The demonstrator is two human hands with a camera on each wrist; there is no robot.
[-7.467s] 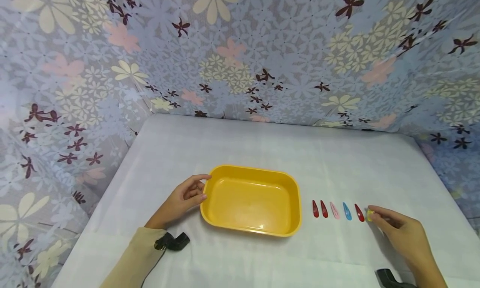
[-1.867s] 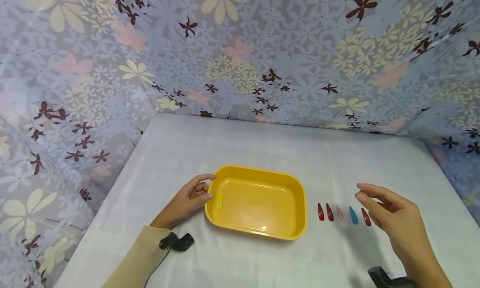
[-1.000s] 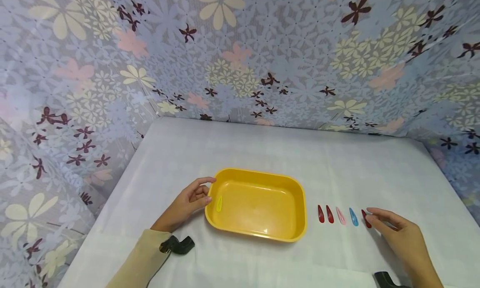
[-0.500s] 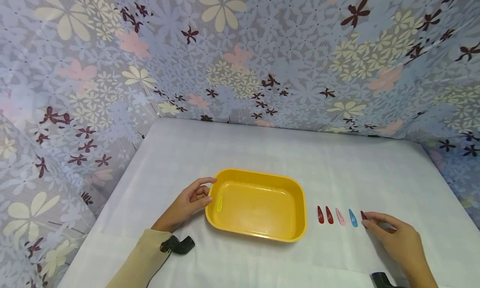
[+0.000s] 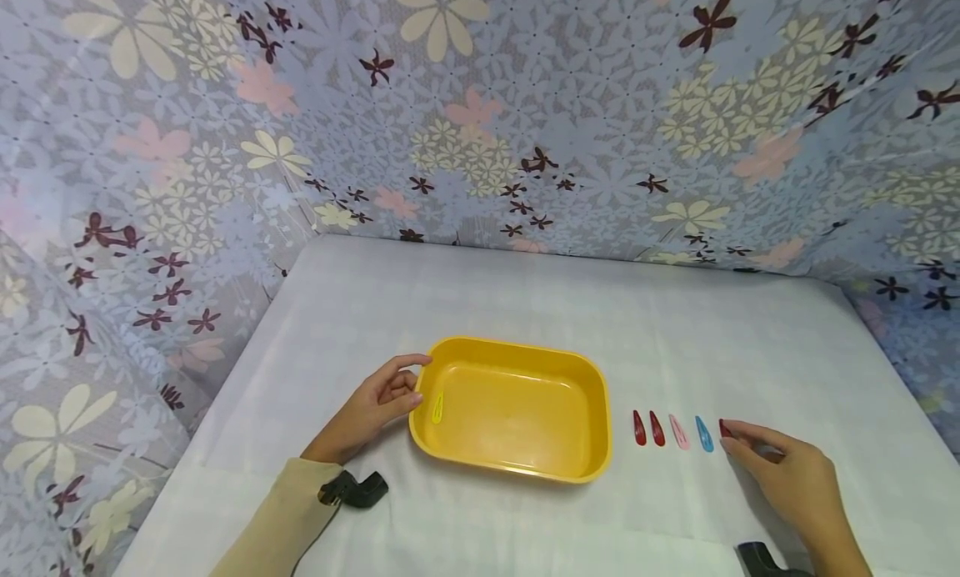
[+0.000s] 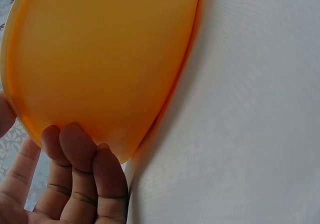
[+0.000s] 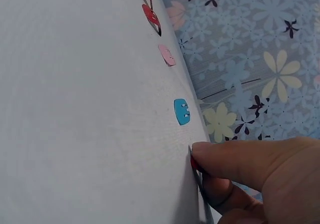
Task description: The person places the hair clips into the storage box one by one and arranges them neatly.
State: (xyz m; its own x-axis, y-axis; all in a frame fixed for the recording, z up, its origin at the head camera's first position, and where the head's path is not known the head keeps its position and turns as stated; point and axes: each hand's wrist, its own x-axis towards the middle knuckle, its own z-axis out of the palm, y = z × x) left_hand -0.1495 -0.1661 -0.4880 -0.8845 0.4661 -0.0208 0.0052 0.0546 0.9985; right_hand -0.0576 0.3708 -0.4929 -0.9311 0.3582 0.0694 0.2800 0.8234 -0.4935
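Note:
A yellow plastic tray stands on the table with a yellow snap hair clip lying inside near its left end. My left hand holds that end, thumb and forefinger at the rim; in the left wrist view several bent fingers press against the outer wall. To the right of the tray, my right hand pinches a dark red hair clip between thumb and forefinger. Its tip sticks out, while the rest is hidden by the fingers. In the right wrist view the clip appears edge-on at the fingertips.
Between tray and right hand lie a blue hair clip, a pink one and two red ones in a row. White cloth covers the table; flowered fabric hangs behind it. Black wrist mounts sit at both wrists.
The yellow hair clip, earlier at my right fingers, lies in the tray. My right hand has since come down onto the last red clip and now pinches it. My left hand stays at the tray.

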